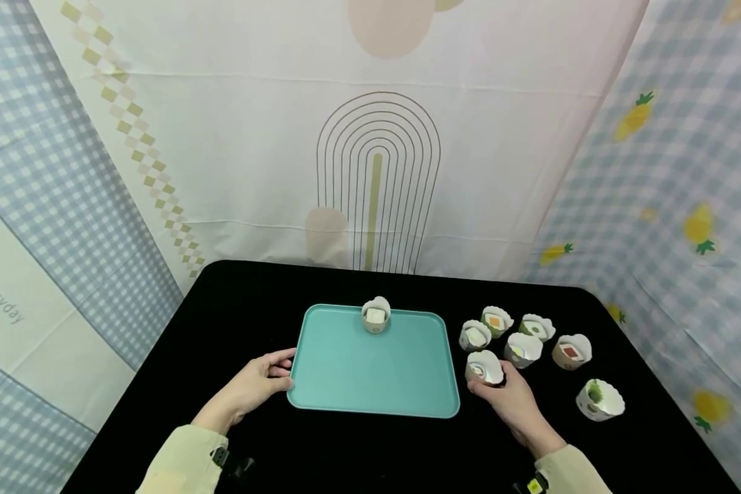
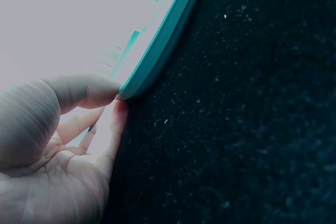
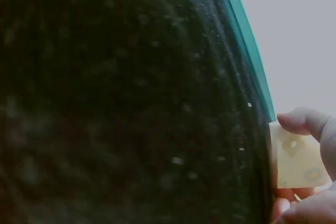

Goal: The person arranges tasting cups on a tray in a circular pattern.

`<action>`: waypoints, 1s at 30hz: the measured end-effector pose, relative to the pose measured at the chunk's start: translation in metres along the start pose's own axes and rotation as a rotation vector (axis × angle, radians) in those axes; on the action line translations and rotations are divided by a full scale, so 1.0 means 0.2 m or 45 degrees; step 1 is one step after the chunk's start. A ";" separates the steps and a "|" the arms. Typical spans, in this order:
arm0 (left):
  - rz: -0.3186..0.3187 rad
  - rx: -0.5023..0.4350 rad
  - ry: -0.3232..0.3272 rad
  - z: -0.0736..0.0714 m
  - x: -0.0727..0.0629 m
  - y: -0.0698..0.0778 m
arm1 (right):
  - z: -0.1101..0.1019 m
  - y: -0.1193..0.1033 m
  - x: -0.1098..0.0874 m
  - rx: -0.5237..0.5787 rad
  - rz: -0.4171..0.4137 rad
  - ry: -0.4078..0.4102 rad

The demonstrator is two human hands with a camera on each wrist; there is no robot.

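A turquoise tray (image 1: 370,374) lies on the black table, and my left hand (image 1: 256,384) pinches its left edge near the front corner. In the left wrist view the thumb (image 2: 86,92) is at the rim, with a fingertip right beside it. My right hand (image 1: 519,408) grips a paper baking cup (image 1: 484,368) by its side, just right of the tray. This cup has a scalloped rim, a small pale piece inside and a faint print, seen on its wall (image 3: 298,161) in the right wrist view. Another baking cup (image 1: 376,317) holding a white block sits at the tray's back edge.
Several more scalloped cups stand right of the tray, among them one with a white piece (image 1: 475,336), one with an orange square (image 1: 497,321) and one with a reddish-brown square (image 1: 571,352). A cup with green inside (image 1: 600,400) stands farthest right. Patterned cloths (image 1: 253,171) hang around the table.
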State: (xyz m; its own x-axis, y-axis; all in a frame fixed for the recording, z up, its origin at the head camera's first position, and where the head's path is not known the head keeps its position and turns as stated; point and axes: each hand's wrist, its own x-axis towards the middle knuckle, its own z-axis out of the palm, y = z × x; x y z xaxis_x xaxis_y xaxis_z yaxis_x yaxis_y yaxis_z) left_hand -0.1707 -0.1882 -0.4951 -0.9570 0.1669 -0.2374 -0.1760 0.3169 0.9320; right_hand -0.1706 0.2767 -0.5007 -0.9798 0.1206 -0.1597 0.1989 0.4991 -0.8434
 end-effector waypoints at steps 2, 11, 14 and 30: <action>0.003 -0.002 -0.007 0.00 0.00 0.00 | -0.01 -0.01 0.00 0.025 0.007 -0.001; -0.037 0.000 -0.015 -0.01 -0.02 0.00 | -0.02 -0.11 -0.05 0.078 -0.026 -0.055; -0.042 -0.017 -0.027 -0.01 -0.01 0.00 | 0.01 -0.17 -0.06 0.103 -0.084 -0.074; -0.013 0.001 -0.050 -0.03 0.00 0.01 | 0.28 -0.35 0.08 0.033 -0.190 -0.138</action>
State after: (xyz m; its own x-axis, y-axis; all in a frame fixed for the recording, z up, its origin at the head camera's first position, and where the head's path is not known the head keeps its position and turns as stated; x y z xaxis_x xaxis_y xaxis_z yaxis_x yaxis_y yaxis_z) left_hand -0.1718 -0.1932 -0.4920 -0.9454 0.2002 -0.2573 -0.1853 0.3193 0.9294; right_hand -0.2024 0.1960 -0.4723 -0.9953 -0.0470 -0.0851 0.0520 0.4824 -0.8744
